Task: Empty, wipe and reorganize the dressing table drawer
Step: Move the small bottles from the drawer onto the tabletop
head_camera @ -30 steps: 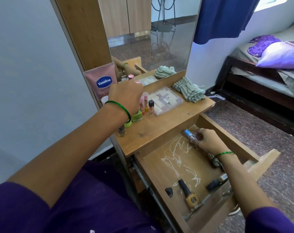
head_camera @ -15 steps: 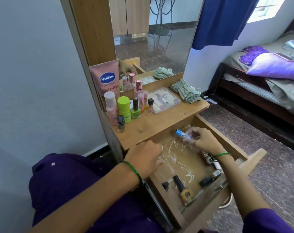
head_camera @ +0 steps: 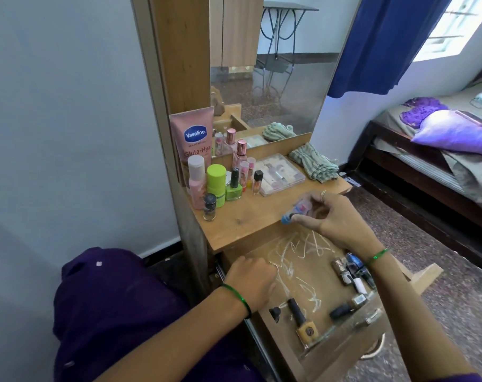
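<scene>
Lifted from the drawer (head_camera: pixel 311 274), the blue-capped tube (head_camera: pixel 295 213) now hangs pinched in the right hand (head_camera: pixel 331 216) over the worktop (head_camera: pixel 251 216) edge; left hand (head_camera: pixel 251 282) curled at the drawer's left wall. Stand it upright beside the green nail polish (head_camera: pixel 233 188).

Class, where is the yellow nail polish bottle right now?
In the head view, the yellow nail polish bottle lies flat near the open drawer's front, beside a small black cap.

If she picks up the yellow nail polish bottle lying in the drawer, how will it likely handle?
The yellow nail polish bottle looks like glass, so probably dense for its size and breakable if dropped. Its blocky base should stop it rolling. Lying flat with the black cap towards the back, it likely needs a pinch across the body.
</scene>
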A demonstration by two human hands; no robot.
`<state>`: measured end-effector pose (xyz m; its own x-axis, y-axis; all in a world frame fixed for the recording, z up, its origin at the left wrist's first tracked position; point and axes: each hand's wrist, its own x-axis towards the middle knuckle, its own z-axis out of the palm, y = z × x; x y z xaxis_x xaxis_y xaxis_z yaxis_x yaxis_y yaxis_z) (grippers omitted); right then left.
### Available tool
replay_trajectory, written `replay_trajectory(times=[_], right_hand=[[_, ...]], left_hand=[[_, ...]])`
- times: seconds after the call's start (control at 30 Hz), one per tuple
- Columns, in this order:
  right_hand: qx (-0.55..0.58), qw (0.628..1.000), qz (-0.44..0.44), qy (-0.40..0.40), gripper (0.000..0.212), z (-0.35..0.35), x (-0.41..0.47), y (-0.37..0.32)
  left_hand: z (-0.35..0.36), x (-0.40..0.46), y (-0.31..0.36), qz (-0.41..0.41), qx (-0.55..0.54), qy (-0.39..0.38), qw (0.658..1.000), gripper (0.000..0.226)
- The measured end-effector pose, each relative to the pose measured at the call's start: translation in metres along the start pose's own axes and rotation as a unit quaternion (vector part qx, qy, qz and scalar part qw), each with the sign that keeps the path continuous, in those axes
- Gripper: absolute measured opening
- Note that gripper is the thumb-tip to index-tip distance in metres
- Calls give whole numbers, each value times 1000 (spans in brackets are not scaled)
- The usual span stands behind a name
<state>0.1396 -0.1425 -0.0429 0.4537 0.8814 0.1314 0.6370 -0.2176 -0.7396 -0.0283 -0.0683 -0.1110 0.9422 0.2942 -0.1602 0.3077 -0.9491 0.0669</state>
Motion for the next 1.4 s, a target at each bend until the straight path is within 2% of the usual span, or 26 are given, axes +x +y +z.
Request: replay_trajectory(times=[0.2,0.27,0.37,0.53,0.63,1.03,1.4], right_hand=[[-13,999,-43,15,8,6,21,-19],[-41,997,-57,26,15,10,31,-24],[-88,994,-66,28,9,18,47,-33],[-180,978,-100,19,14,27,76,-39],[-217,971,-101,8,23,32,90,-42],[-195,977,-79,-30,19,43,100,-48],[-206,974,-92,1,21,36,99,-47]], left_hand=[[10,4,6,14,-10,-1,1000,16],[14,5,5,5,-26,-3,1000,16],[17,4,3,-11,-42,4,999,16],[20,3,2,-29,-61,8,998,16],[22,3,1,-33,-67,12,997,16],[28,3,0,-38,-86,36,995,19],[26,1,-1,-33,-85,29,995,21]])
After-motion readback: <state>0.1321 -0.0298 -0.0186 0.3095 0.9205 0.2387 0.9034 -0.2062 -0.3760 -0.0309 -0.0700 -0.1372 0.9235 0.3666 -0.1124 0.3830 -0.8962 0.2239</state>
